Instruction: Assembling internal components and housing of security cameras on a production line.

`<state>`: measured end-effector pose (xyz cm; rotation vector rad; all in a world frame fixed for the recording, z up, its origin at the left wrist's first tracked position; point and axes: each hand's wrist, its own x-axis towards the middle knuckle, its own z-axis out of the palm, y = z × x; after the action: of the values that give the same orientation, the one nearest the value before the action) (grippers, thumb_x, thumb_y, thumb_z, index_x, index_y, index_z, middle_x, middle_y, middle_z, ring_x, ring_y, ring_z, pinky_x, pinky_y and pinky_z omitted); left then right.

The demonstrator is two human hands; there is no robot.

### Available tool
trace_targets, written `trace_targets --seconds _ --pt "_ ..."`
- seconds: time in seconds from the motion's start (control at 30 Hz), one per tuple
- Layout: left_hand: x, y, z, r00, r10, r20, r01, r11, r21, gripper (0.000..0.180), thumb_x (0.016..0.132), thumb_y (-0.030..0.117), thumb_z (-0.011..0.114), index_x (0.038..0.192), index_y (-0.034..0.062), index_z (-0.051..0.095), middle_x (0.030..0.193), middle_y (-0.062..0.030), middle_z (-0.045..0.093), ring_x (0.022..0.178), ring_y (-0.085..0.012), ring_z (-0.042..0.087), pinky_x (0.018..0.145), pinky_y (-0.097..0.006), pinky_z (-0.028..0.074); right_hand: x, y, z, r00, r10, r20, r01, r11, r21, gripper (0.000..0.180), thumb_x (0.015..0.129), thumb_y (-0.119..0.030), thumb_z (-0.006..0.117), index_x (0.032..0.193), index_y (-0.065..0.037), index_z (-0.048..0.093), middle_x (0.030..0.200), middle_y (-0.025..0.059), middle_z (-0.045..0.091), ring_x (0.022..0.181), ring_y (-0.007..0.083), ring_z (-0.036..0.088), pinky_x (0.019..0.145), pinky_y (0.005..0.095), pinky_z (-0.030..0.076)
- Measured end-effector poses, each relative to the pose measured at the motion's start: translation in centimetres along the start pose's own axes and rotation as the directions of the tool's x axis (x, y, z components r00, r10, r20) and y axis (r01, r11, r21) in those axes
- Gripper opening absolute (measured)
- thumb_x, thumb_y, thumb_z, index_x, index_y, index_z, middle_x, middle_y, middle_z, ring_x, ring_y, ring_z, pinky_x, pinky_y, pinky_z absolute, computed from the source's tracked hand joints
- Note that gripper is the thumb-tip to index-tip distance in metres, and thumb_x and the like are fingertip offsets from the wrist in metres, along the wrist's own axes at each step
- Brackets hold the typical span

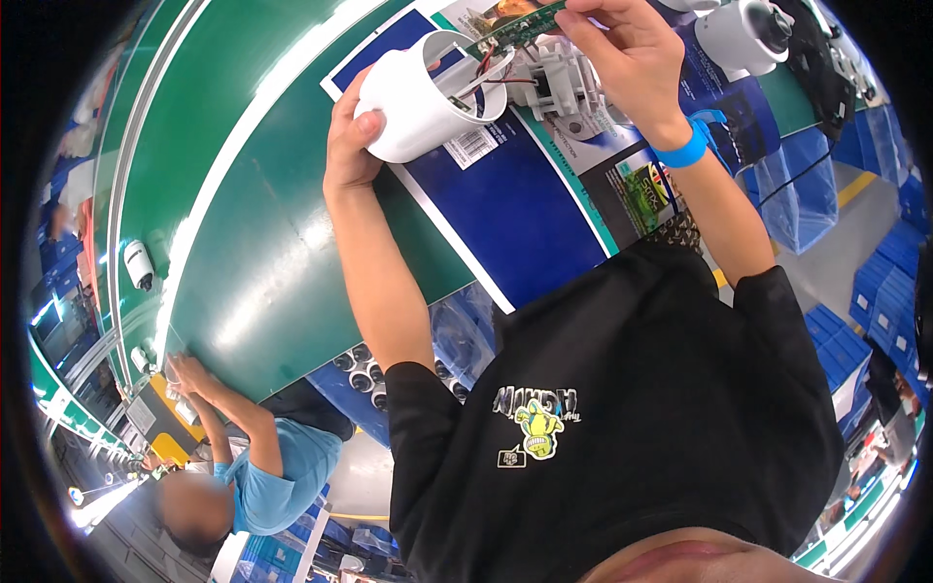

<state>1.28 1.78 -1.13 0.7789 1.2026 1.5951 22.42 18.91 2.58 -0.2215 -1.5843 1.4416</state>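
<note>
My left hand [352, 146] is wrapped round the side of a white, cup-shaped camera housing [400, 112], its open end tipped to the right. Between thumb and fingers, my right hand [637, 58] pinches the far end of a long green circuit board [517, 31]. The board's other end reaches the mouth of the housing. Red and dark wires [483, 66] run out of that mouth. Just right of it lies a white bracket-like part [569, 80], partly behind my right hand. A blue strap [688, 146] circles my right wrist.
Blue printed cardboard [515, 209] covers part of the green bench [262, 291]. A white camera [737, 41] sits at the upper right, near a black cable. A co-worker in a blue shirt [292, 471] works at lower left. White cameras [139, 264] stand along the line; several lie in a bin [362, 379].
</note>
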Motion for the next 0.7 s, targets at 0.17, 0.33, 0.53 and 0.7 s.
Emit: trace_targets --seconds 0.17,0.33,0.53,0.7 --pt "0.5 -0.3 0.4 0.999 0.029 0.036 -0.028 1.0 -0.007 0.088 0.059 0.046 0.078 0.127 -0.0035 0.052 0.12 -0.0177 0.059 0.107 -0.026 0.06 0.092 -0.037 0.048 -0.3 0.6 -0.2 0.996 0.052 -0.066 -0.05 0.998 0.03 0.012 0.085 0.011 0.057 0.094 0.002 0.056 0.098 0.0125 0.066 0.095 0.0164 0.064 0.08 0.0243 0.051" --pt "0.9 -0.8 -0.1 0.998 0.068 0.001 -0.068 0.997 0.042 0.09 0.057 0.046 0.079 0.126 -0.0043 0.052 0.124 -0.0156 0.058 0.11 -0.0252 0.059 0.095 -0.037 0.046 -0.4 0.0 -0.4 0.994 0.1 -0.053 -0.106 0.987 -0.121 0.011 0.083 0.009 0.061 0.092 0.003 0.06 0.093 0.0083 0.067 0.086 0.0124 0.064 0.073 0.0235 0.052" --pt "0.7 -0.4 -0.1 0.992 0.116 -0.055 -0.108 0.986 0.124 0.087 0.056 0.043 0.081 0.124 -0.0052 0.054 0.122 -0.0138 0.059 0.108 -0.0236 0.059 0.095 -0.036 0.045 1.1 -2.1 -0.9 0.991 -0.054 0.122 0.109 0.854 -0.509 0.011 0.077 0.007 0.066 0.086 -0.001 0.066 0.082 0.0084 0.066 0.07 0.0146 0.063 0.06 0.0254 0.049" --pt "1.1 0.9 1.0 0.983 0.179 -0.041 -0.164 0.955 0.247 0.079 0.056 0.036 0.082 0.119 -0.0053 0.058 0.116 -0.0121 0.062 0.105 -0.0216 0.059 0.093 -0.034 0.045 2.2 -1.8 -2.1 0.963 -0.051 0.263 0.201 0.788 -0.582 0.013 0.075 0.004 0.066 0.086 -0.003 0.066 0.078 0.0118 0.064 0.068 0.0232 0.064 0.059 0.0291 0.049"
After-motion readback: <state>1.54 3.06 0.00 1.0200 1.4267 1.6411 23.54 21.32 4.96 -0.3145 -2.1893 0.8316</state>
